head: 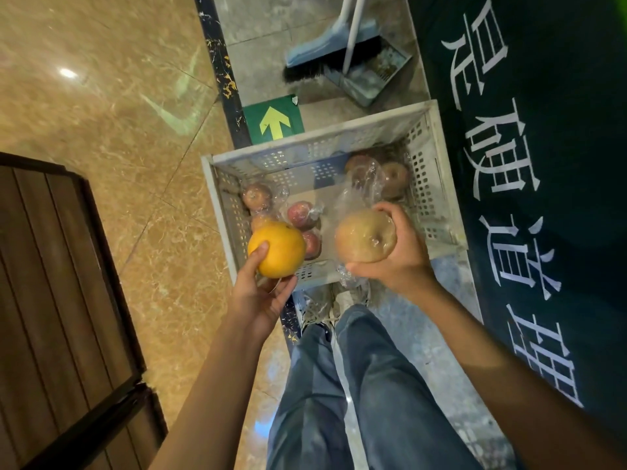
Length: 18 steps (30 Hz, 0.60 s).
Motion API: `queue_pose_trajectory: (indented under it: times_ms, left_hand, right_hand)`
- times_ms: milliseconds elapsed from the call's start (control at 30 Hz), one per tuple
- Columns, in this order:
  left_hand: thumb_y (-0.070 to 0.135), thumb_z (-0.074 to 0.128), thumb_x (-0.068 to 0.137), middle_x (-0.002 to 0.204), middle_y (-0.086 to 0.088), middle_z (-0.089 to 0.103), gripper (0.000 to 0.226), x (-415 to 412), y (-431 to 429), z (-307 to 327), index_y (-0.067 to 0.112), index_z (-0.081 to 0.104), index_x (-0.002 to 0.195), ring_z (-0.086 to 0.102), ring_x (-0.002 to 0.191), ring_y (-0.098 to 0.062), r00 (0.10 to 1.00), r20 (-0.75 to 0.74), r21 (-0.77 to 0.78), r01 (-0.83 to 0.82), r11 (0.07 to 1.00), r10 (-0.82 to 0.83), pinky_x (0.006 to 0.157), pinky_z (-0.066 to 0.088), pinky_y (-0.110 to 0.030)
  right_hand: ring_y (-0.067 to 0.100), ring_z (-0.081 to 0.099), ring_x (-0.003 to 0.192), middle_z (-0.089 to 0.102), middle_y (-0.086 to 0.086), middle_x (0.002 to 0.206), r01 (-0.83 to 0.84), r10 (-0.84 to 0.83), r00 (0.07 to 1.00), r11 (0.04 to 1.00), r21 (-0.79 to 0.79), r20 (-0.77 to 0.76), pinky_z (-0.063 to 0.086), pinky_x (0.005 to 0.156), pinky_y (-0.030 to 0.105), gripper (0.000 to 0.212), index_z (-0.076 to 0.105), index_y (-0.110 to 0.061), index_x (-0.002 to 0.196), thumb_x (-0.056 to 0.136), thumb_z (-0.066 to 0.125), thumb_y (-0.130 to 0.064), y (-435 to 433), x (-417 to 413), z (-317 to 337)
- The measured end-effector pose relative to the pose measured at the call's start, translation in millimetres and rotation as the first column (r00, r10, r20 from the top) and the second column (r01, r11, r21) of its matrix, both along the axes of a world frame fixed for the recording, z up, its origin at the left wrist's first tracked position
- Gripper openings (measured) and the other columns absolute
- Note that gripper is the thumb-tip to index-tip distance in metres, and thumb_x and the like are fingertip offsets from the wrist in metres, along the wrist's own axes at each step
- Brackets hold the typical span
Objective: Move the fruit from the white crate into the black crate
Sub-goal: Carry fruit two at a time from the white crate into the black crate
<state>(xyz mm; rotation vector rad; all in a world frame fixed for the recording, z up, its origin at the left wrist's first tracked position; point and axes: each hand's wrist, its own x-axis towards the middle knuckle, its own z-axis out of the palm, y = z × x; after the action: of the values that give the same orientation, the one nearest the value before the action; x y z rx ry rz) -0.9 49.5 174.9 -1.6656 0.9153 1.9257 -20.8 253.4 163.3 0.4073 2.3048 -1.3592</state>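
The white perforated crate (pixel 437 184) stands on the floor ahead of my feet. Several apples wrapped in clear plastic lie inside it, some at the left (pixel 257 196) and some at the far right corner (pixel 393 178). My left hand (pixel 259 296) grips a large orange fruit (pixel 278 247) above the crate's near left corner. My right hand (pixel 397 256) holds a brownish round fruit in a clear plastic bag (pixel 364 237) above the crate's near edge. No black crate is in view.
A blue broom and a dustpan (pixel 359 62) lie beyond the crate. A green arrow sign (pixel 273 119) sits on the floor by its far left corner. A dark mat with white characters (pixel 543 164) runs along the right. A dark wooden panel (pixel 51 300) fills the left.
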Motion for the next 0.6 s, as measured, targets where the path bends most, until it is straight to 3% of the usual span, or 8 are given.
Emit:
queue_pose_trajectory:
  times_ms: [67, 200, 367, 600]
  left_hand:
    - [0.036, 0.065, 0.083, 0.11, -0.016, 0.056, 0.053, 2, 2, 0, 0.018, 0.045, 0.129, 0.063, 0.094, -0.028, 1.0, -0.002, 0.003, -0.003, 1.0, 0.003, 0.067, 0.059, -0.032]
    - [0.037, 0.065, 0.083, 0.112, -0.018, 0.053, 0.059, 4, 3, -1, 0.019, 0.044, 0.134, 0.062, 0.097, -0.03, 1.0, 0.014, 0.015, -0.009, 1.0, 0.009, 0.065, 0.059, -0.033]
    - [0.048, 0.064, 0.079, 0.11, -0.018, 0.052, 0.06, 2, 5, 2, 0.017, 0.047, 0.128, 0.062, 0.092, -0.029, 0.997, 0.068, 0.062, -0.051, 0.997, 0.047, 0.066, 0.058, -0.039]
    - [0.066, 0.064, 0.065, 0.106, -0.015, 0.06, 0.085, 4, 4, 11, 0.011, 0.056, 0.128, 0.065, 0.07, -0.028, 0.941, 0.202, 0.428, -0.334, 0.84, 0.271, 0.054, 0.06, -0.032]
  right_hand:
    - [0.014, 0.048, 0.109, 0.049, -0.007, 0.124, -0.074, 0.105, 0.983, 0.977, 0.198, -0.151, 0.039, 0.076, 0.022, 0.085, 0.048, -0.027, 0.122, 0.047, 0.089, -0.026, -2, 6, -1]
    - [0.028, 0.052, 0.111, 0.052, 0.008, 0.126, -0.095, 0.208, 0.939, 0.923, 0.373, -0.275, 0.048, 0.077, 0.034, 0.088, 0.044, -0.029, 0.122, 0.045, 0.087, -0.031, -3, 11, -6]
    - [0.029, 0.053, 0.111, 0.052, 0.009, 0.126, -0.065, 0.179, 0.945, 0.924, 0.377, -0.275, 0.049, 0.079, 0.036, 0.086, 0.048, -0.024, 0.123, 0.047, 0.087, -0.032, -3, 14, -7]
    - [0.025, 0.052, 0.111, 0.05, 0.004, 0.125, 0.039, 0.017, 0.985, 0.947, 0.318, -0.171, 0.04, 0.079, 0.029, 0.088, 0.048, -0.024, 0.126, 0.048, 0.089, -0.029, -3, 17, -5]
